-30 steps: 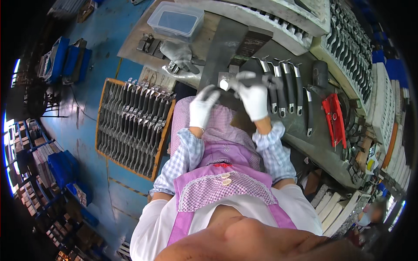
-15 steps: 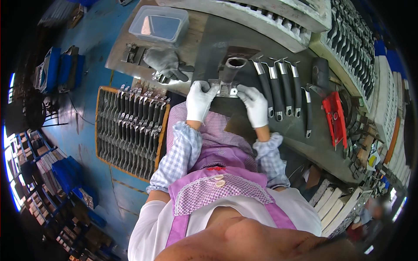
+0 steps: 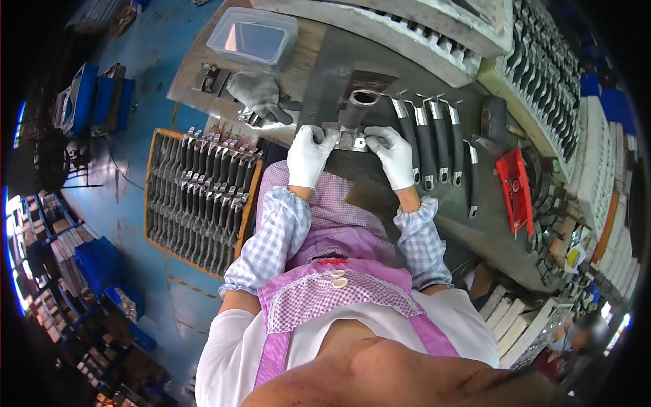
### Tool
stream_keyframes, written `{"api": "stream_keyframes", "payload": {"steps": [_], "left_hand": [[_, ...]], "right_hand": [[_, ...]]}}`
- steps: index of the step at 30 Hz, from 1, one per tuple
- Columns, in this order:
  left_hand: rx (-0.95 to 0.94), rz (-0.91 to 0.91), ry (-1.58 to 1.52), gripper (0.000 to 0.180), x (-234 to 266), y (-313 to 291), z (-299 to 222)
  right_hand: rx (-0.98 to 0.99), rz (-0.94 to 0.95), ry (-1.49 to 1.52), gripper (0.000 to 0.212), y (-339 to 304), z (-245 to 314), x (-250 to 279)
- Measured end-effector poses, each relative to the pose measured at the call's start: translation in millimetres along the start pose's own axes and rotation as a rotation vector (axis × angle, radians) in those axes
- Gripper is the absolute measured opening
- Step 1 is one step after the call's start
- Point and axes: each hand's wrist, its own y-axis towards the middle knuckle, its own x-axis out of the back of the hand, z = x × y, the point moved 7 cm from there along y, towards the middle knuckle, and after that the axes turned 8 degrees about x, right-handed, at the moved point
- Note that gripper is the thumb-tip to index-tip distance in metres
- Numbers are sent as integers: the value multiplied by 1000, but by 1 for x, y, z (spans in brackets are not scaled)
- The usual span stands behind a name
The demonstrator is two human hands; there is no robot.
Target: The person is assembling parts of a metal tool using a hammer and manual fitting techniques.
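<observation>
Metal plate (image 3: pixel 346 141), long axis nine-to-three, lies two o'clock from left hand (image 3: pixel 308 158), ten from right hand (image 3: pixel 395 158), equally near; fingers curled, any pinch unclear.

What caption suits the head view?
White-gloved left hand and right hand at a metal plate, black-handled tools lying to the right.

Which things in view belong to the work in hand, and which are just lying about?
Likely in use:
metal plate between left hand and right hand
dark tube beyond it
probably the black-handled pieces

Apparently lying about:
grey glove
clear box
red piece
</observation>
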Motion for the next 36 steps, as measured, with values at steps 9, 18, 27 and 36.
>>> {"api": "stream_keyframes", "payload": {"steps": [9,18,27,36], "left_hand": [[-72,859,-923,35,80,-46,-4],[150,-281,-474,40,353,53,347],[153,-447,561,31,393,112,471],[468,-647,687,36,422,51,512]], "right_hand": [[806,143,-662,30,-35,116,-143],[433,649,-814,25,-42,33,-187],[329,737,-952,26,-56,20,-180],[356,760,-936,26,-72,20,-160]]}}
